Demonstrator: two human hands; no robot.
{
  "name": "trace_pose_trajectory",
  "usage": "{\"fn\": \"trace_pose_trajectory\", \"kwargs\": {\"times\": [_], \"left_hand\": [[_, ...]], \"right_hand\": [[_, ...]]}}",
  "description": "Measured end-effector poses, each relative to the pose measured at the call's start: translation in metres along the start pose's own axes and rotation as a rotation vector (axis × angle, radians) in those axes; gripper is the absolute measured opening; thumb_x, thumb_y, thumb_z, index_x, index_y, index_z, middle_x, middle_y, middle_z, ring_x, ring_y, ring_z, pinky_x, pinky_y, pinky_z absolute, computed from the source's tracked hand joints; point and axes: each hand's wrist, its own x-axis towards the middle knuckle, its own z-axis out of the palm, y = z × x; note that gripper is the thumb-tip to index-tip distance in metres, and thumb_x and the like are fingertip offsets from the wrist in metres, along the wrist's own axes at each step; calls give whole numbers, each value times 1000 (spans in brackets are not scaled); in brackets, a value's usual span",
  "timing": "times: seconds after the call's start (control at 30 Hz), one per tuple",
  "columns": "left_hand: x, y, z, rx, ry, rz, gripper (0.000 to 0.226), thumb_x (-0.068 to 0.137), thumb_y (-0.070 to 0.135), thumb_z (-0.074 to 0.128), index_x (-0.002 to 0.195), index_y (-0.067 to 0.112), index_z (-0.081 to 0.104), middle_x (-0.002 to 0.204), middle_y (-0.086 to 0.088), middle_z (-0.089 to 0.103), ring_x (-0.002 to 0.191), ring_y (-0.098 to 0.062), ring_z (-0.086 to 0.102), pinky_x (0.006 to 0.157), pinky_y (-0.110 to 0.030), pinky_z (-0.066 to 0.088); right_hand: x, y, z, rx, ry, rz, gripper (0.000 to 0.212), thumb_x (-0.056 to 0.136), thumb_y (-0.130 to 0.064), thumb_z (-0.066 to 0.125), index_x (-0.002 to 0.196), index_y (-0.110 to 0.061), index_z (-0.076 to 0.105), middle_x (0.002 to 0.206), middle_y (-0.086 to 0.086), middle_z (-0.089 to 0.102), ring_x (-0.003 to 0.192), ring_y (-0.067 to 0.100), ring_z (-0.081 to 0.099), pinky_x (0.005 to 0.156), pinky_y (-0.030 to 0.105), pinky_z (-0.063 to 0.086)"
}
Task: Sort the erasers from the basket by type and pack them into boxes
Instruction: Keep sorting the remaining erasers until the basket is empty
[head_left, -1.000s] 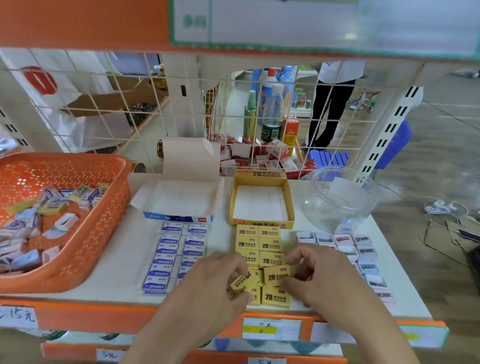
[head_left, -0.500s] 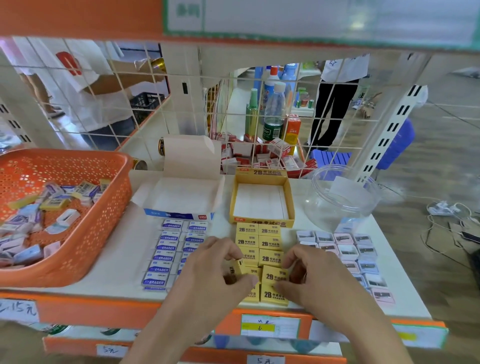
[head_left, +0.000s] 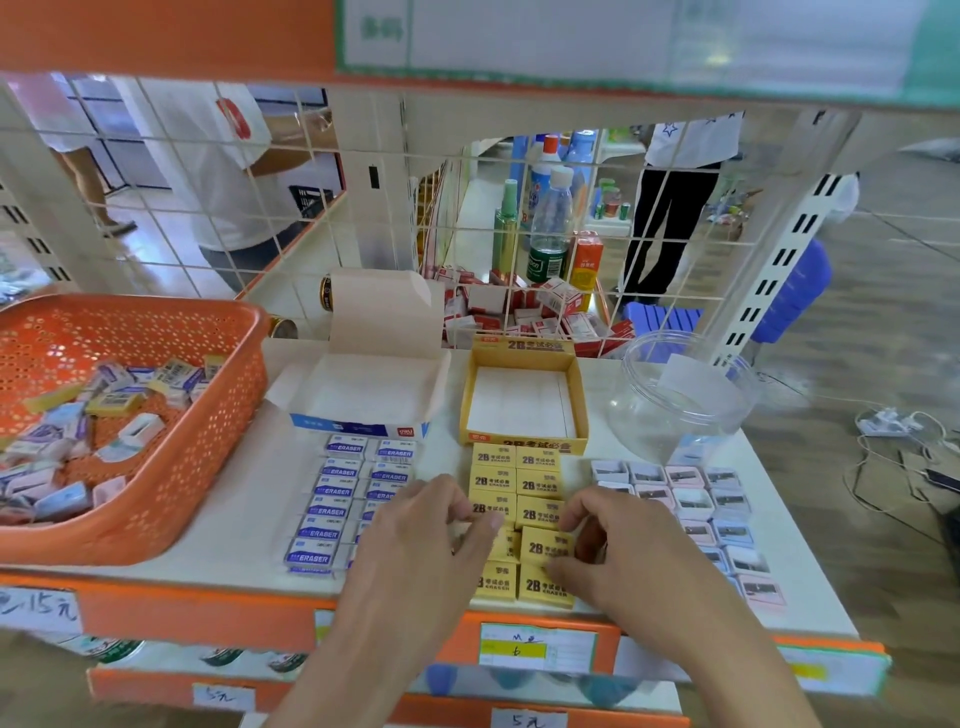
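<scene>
- The orange basket (head_left: 171, 525) sits at the left end of the shelf (head_left: 244, 499). Mixed erasers (head_left: 104, 410) lie loose in it, so there is unsorted stock and the sorting looks unfinished.
- Just right of it, a blue-and-white box (head_left: 363, 395) stands open with its flaps up and nothing inside. The blue ERASER erasers (head_left: 332, 499) lie in two columns on the shelf directly in front of it, probably lined up to go in as a block.
- The left hand (head_left: 415, 545) reaches in with fingers curled and its thumb on the left yellow column. The eraser under it is mostly hidden. I cannot tell whether its grip pinches that piece or only nudges it into line.
- The yellow 2B erasers (head_left: 514, 483) lie print-up in two columns. They stop right at the front wall of the open yellow box (head_left: 524, 444), which carries the same print and is empty.
- The right hand (head_left: 628, 561) has its grip closed on one 2B eraser (head_left: 545, 545) in the right column. Forefinger and thumb pinch it from the right. It lies slightly askew, so this looks like squaring it up with its neighbours.
- Pastel erasers (head_left: 696, 504) fill rows at the right end, in front of a clear plastic jar (head_left: 680, 400), presumably their container.
</scene>
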Motion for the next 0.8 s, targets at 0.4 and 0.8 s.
{"fn": "trace_pose_trajectory", "kwargs": {"times": [0.4, 0.8], "left_hand": [[2, -8, 1, -36, -158, 77, 33, 80, 29, 75, 95, 38, 46, 90, 22, 48, 76, 9, 51, 68, -8, 43], [5, -3, 2, 33, -179, 50, 28, 83, 42, 69, 96, 37, 45, 93, 20, 50, 80, 2, 55, 52, -8, 40]], "right_hand": [[-2, -2, 1, -36, 37, -46, 22, 83, -33, 69, 83, -35, 47, 87, -16, 54, 79, 0, 53, 70, 18, 46], [0, -10, 3, -99, 52, -32, 13, 85, -28, 65, 89, -29, 53, 93, -11, 58, 85, 4, 55, 75, 21, 48]]}}
